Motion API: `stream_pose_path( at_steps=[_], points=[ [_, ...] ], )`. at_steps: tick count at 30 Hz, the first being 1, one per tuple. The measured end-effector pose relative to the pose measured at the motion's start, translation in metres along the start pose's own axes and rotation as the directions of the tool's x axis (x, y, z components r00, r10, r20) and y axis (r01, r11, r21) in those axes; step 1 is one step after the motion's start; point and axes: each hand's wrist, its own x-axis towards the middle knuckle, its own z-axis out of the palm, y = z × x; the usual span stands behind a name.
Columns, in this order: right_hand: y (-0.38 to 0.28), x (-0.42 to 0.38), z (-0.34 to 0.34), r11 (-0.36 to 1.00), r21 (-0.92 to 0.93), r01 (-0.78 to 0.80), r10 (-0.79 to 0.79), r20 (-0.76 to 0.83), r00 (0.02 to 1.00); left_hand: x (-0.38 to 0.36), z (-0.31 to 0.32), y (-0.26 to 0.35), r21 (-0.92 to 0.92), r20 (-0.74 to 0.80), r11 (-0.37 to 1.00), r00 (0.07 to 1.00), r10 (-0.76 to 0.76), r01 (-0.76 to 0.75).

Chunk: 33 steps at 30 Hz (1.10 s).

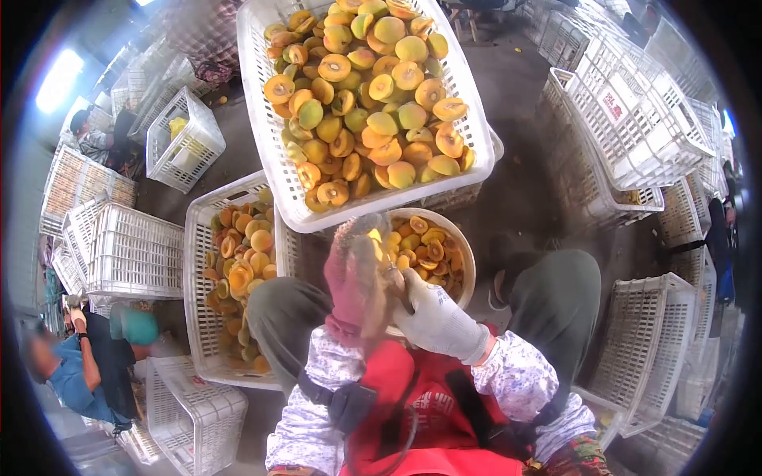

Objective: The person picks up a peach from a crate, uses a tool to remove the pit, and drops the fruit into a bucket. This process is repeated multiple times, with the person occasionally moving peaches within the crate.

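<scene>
My left hand (346,289), in a dark red glove smeared by motion, is raised in front of my lap. Yellow fruit flesh, apparently a peach piece (375,237), shows at its fingers. My right hand (436,317), in a white knitted glove, is closed and meets the left one; a small brownish thing at its fingertips is too blurred to name. Just beyond both hands stands a round tub (467,258) of cut peach halves (429,250). Above it, a large white crate (262,151) is heaped with halved yellow peaches (381,123), some showing their hollow or pit.
A second white crate (195,317) of peaches stands left of my knee. Stacked white crates (635,111) line the right side, with more crates (135,252) at left. A person in a blue shirt (75,373) sits at lower left; another person (99,139) is farther back.
</scene>
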Motion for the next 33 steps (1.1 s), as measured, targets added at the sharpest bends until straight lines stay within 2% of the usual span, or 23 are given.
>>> stream_pose_path(
  at_steps=[1, 2, 3, 4, 6, 7, 8, 9, 10, 13, 14, 15, 16, 18, 22, 24, 25, 27, 29, 30, 31, 32, 33],
  points=[
    [0.003, -0.002, -0.001, 1.0, 0.0, -0.01, 0.01, -0.003, 1.0, 0.003, 0.002, 0.005, -0.178, -0.007, 0.963, 0.978, -0.207, 0.203],
    [0.007, -0.003, -0.001, 0.998, -0.059, 0.038, -0.036, 0.027, 0.999, 0.005, 0.003, 0.011, -0.347, 0.021, 0.855, 0.915, -0.402, 0.384],
    [0.01, -0.003, 0.0, 0.989, -0.113, 0.092, -0.085, 0.062, 0.994, 0.006, 0.001, 0.018, -0.426, 0.078, 0.765, 0.863, -0.5, 0.482],
    [0.011, -0.002, 0.0, 0.99, -0.106, 0.09, -0.084, 0.064, 0.994, 0.008, -0.003, 0.017, -0.421, 0.076, 0.766, 0.861, -0.503, 0.485],
    [0.012, 0.0, 0.0, 0.996, -0.079, 0.033, -0.023, 0.118, 0.993, 0.01, -0.01, 0.014, -0.023, 0.222, 0.916, 0.895, -0.386, 0.401],
    [0.012, 0.0, 0.001, 0.997, -0.072, 0.025, -0.017, 0.117, 0.993, 0.008, -0.007, 0.013, -0.297, 0.205, 0.822, 0.873, -0.442, 0.486],
    [0.012, -0.001, 0.002, 0.976, -0.21, 0.049, -0.032, 0.085, 0.996, 0.006, -0.002, 0.012, -0.293, 0.209, 0.818, 0.868, -0.45, 0.494],
    [0.012, -0.002, 0.002, 0.936, -0.346, 0.067, -0.051, 0.055, 0.997, 0.005, 0.004, 0.01, -0.412, 0.112, 0.746, 0.842, -0.528, 0.523],
    [0.015, -0.002, 0.004, 0.937, -0.345, 0.059, -0.044, 0.053, 0.998, 0.005, 0.007, 0.009, -0.528, 0.025, 0.667, 0.794, -0.607, 0.526],
    [0.034, -0.002, 0.014, 0.957, -0.288, 0.033, -0.01, 0.083, 0.996, 0.003, 0.007, 0.004, -0.45, -0.002, 0.719, 0.804, -0.594, 0.53],
    [0.038, -0.004, 0.017, 0.926, -0.37, 0.077, -0.065, 0.043, 0.997, 0.002, 0.007, 0.005, -0.403, -0.004, 0.743, 0.811, -0.585, 0.534],
    [0.042, -0.004, 0.02, 0.884, -0.452, 0.117, -0.127, 0.008, 0.992, 0.001, 0.009, 0.006, -0.45, -0.022, 0.716, 0.795, -0.606, 0.533],
    [0.045, -0.003, 0.022, 0.883, -0.453, 0.118, -0.13, 0.005, 0.992, 0.001, 0.011, 0.003, -0.45, -0.02, 0.718, 0.798, -0.603, 0.531],
    [0.048, 0.0, 0.027, 0.883, -0.457, 0.106, -0.149, -0.06, 0.987, 0.003, 0.013, -0.002, -0.653, -0.013, 0.586, 0.766, -0.642, 0.48],
    [0.044, 0.004, 0.021, 0.892, -0.446, 0.08, -0.111, -0.045, 0.993, 0.001, 0.009, -0.004, -0.668, 0.04, 0.549, 0.76, -0.648, 0.503],
    [0.04, 0.004, 0.015, 0.883, -0.468, 0.038, -0.029, 0.026, 0.999, 0.002, 0.006, -0.011, -0.703, 0.149, 0.459, 0.744, -0.651, 0.542],
    [0.042, 0.004, 0.012, 0.883, -0.467, 0.036, -0.027, 0.026, 0.999, -0.002, 0.005, -0.011, -0.665, 0.151, 0.491, 0.745, -0.65, 0.563],
    [0.046, 0.003, 0.008, 0.935, -0.343, 0.092, -0.061, 0.101, 0.993, 0.0, 0.003, -0.004, -0.593, 0.16, 0.541, 0.745, -0.647, 0.597],
    [0.044, 0.002, 0.002, 0.932, -0.347, 0.103, -0.071, 0.105, 0.992, 0.001, -0.001, -0.002, -0.475, 0.192, 0.645, 0.786, -0.587, 0.598],
    [0.042, 0.002, 0.001, 0.929, -0.351, 0.119, -0.084, 0.113, 0.99, -0.002, -0.001, -0.006, -0.476, 0.191, 0.644, 0.786, -0.588, 0.598],
    [0.043, -0.001, 0.002, 0.927, -0.353, 0.124, -0.089, 0.114, 0.99, -0.005, -0.002, -0.015, -0.308, 0.167, 0.788, 0.846, -0.507, 0.533],
    [0.046, -0.005, 0.008, 0.883, -0.451, 0.13, -0.114, 0.062, 0.992, -0.004, -0.001, -0.016, -0.126, 0.162, 0.892, 0.896, -0.413, 0.434],
    [0.046, -0.009, 0.012, 0.83, -0.543, 0.126, -0.143, 0.011, 0.99, -0.006, 0.002, -0.012, -0.535, 0.216, 0.575, 0.759, -0.615, 0.619]
  ],
)
